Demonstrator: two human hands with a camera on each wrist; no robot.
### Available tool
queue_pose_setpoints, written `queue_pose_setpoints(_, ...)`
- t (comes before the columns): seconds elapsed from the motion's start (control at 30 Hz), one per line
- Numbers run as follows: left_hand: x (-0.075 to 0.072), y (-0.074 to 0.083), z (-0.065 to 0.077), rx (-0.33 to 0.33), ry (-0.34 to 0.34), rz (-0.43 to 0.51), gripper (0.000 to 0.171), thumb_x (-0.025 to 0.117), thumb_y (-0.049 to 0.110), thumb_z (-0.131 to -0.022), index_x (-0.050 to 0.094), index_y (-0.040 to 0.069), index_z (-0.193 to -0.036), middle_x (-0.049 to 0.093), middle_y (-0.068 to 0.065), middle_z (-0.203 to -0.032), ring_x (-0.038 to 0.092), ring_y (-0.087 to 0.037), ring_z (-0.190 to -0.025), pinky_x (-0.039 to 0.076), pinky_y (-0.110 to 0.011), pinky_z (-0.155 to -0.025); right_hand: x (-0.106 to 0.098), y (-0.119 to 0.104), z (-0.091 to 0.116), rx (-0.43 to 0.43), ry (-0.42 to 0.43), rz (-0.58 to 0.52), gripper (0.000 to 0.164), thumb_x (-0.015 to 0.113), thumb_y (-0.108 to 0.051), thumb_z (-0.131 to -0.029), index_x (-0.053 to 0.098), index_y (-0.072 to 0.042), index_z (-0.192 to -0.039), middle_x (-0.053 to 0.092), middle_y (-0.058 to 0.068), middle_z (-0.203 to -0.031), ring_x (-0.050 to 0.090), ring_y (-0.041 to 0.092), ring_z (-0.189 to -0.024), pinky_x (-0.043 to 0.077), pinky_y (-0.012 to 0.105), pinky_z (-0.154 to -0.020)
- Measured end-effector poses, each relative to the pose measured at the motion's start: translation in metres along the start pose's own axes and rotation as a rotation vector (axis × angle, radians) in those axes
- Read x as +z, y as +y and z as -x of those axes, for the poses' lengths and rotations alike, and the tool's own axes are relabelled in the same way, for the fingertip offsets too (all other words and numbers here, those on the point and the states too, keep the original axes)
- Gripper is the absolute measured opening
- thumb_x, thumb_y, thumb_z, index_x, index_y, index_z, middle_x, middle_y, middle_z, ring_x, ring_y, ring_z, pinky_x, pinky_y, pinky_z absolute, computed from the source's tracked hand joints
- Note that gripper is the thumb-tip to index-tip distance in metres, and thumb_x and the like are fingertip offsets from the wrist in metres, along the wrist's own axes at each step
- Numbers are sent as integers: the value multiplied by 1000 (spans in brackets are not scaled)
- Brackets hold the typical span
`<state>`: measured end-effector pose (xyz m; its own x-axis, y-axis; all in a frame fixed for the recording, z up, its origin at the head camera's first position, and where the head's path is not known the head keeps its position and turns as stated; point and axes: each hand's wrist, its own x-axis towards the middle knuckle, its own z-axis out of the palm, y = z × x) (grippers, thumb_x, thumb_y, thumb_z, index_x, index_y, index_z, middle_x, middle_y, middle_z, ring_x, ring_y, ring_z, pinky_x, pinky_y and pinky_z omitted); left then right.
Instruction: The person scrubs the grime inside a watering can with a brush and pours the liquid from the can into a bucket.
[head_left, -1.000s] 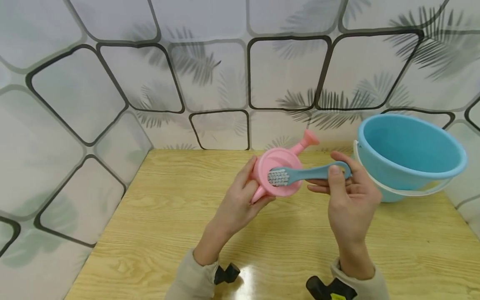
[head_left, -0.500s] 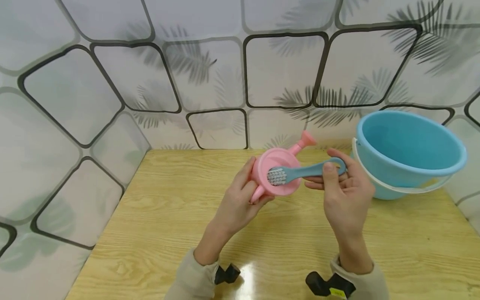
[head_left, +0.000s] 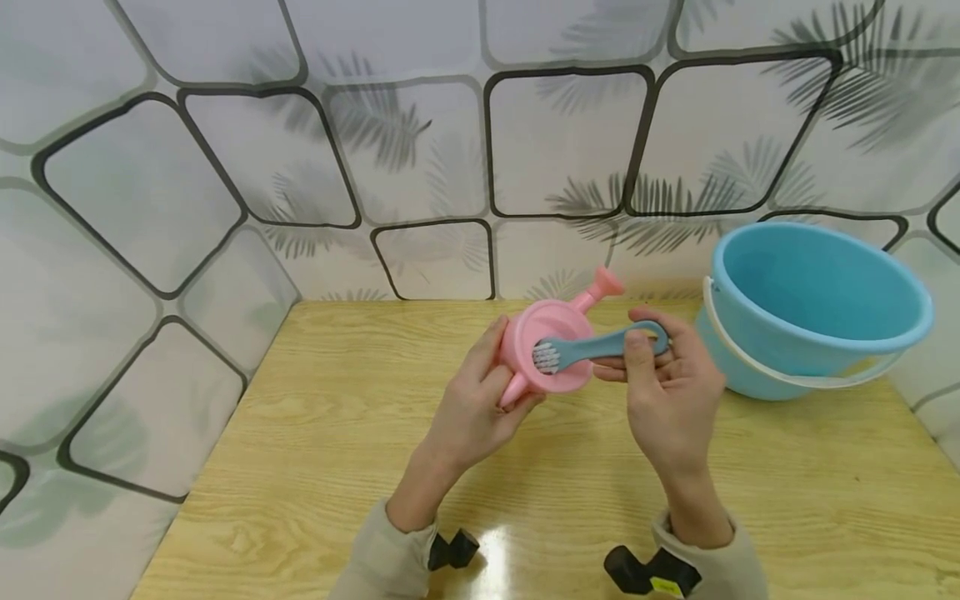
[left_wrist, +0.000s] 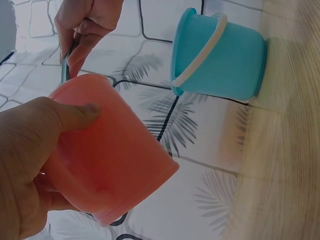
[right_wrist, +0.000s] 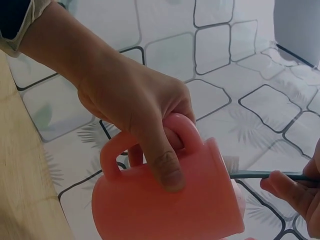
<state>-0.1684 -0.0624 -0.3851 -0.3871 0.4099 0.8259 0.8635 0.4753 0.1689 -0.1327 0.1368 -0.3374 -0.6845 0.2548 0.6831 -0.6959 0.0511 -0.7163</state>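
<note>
My left hand (head_left: 476,392) grips a pink toy watering can (head_left: 512,346) by its handle, thumb along the wall, as the right wrist view shows. The can is lifted off the table, its round mouth tipped toward me and its spout (head_left: 600,287) pointing to the back right. Between thumb and fingers, my right hand (head_left: 671,400) pinches the looped end of a small blue brush (head_left: 600,346). The brush's white bristles (head_left: 546,357) lie within the can's mouth. In the left wrist view the can's pink body (left_wrist: 115,150) hides the brush head.
To the right, on the wood-grain table (head_left: 315,467), stands a light blue bucket (head_left: 787,358) with a white handle (head_left: 825,382) hanging at its front. Patterned wall covering (head_left: 427,167) rises behind the table and along its left side.
My right hand has moved left with the brush, bringing the bristles deeper into the can's mouth. The can has shifted slightly and its spout sits a little lower and further left.
</note>
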Motion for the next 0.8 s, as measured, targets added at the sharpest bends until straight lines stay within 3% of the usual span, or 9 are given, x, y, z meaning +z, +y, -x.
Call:
queue_pose_setpoints(0.17,1,1,1,18,15,-2,33,90,11,-70,59,3,-77,51,-36,-134,55,-44,-125,46,-45,-106,7,1,6,-10,-49,-54,19,53,14,-94,58,18,-112,70,10,-83,72,13,-65,58,24,-57)
queue_pose_setpoints(0.47,3,4,0,41,6,-44,32,90,13,-72,64,0,-85,50,-37,-135,55,-45,-125,44,-46,-107,19,-1,15,-72,-133,66,22,56,18,-90,62,14,-110,68,22,-81,67,11,-58,55,21,-49)
queue_pose_setpoints(0.6,4,5,0,49,8,-54,32,89,14,-73,64,0,-87,50,-37,-135,55,-44,-125,43,-47,-108,17,-3,16,-17,-161,4,21,54,17,-92,60,15,-112,72,16,-84,68,10,-59,53,22,-46)
queue_pose_setpoints(0.8,5,5,0,36,-6,-67,33,89,14,-74,64,0,-90,50,-35,-136,54,-43,-127,41,-46,-109,5,-10,10,64,-139,-54,16,54,12,-95,57,18,-110,75,2,-87,74,12,-71,50,22,-41)
